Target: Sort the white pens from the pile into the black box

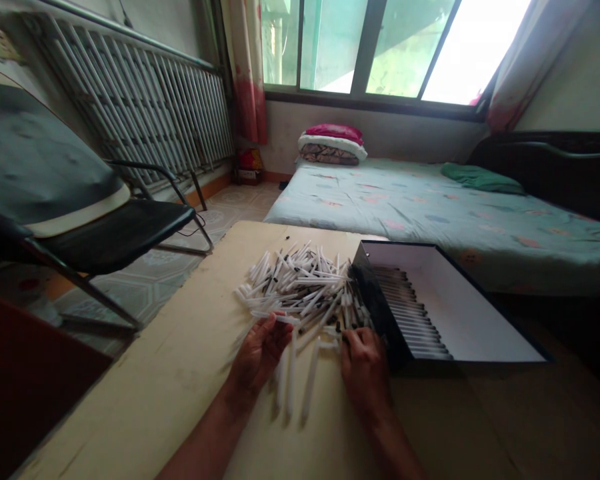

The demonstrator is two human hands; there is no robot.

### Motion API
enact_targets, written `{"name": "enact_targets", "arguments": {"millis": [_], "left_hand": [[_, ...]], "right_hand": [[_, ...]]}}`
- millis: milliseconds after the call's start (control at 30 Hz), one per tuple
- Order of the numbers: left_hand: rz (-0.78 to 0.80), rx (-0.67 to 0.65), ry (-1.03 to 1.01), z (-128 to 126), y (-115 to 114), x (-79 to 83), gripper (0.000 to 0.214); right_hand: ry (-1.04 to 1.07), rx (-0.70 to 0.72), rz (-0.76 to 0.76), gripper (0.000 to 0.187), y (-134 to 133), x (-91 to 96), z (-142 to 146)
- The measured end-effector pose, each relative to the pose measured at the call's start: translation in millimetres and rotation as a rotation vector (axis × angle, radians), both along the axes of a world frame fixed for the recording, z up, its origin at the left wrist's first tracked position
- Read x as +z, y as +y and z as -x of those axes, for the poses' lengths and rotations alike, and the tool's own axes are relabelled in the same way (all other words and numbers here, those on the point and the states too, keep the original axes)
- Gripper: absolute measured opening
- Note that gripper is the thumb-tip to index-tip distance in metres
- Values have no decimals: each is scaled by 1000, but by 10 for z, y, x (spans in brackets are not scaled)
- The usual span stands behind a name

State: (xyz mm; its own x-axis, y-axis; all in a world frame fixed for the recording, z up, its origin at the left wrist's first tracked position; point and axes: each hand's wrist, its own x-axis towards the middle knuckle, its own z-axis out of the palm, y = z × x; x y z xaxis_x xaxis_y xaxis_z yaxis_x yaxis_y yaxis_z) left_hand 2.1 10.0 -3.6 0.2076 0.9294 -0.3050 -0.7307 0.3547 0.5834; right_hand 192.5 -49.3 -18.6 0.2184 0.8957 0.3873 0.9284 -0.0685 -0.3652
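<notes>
Pale tabletop (pixel 180 387) by a bed (pixel 360 207), a heap of pens (pixel 305 283) on it
From my remote seat I see the left hand (pixel 261 350) pinching a white pen (pixel 290 320) between thumb and fingers at the heap's near edge; the right hand (pixel 366 367) has its fingers curled down between heap and box (pixel 480 300), and I cannot tell whether it grips anything. Three loose pens (pixel 310 385) lie between the hands, while a neat row (pixel 415 320) lines the box's left side

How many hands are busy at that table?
2. The left hand holds a white pen at the near edge of the pen pile; the right hand is beside the black box. No others show.
</notes>
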Motion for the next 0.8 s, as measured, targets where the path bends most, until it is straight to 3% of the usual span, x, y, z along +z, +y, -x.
{"name": "enact_targets", "arguments": {"millis": [233, 400, 500, 633, 733, 800], "left_hand": [[-121, -67, 91, -51, -39, 6, 18], [-159, -68, 136, -61, -35, -27, 22], [-167, -66, 163, -62, -39, -38, 22], [-184, -83, 179, -68, -43, -38, 22], [-201, -112, 176, -74, -49, -34, 20], [-213, -128, 167, -77, -56, -34, 19]], "right_hand": [[-158, -39, 120, 19, 65, 19, 22], [-126, -16, 102, 23, 69, 1, 39], [67, 24, -12, 13, 60, -15, 39], [506, 145, -208, 4, 34, 9, 83], [798, 250, -219, 11, 14, 15, 165], [886, 289, -188, 13, 5, 1, 223]]}}
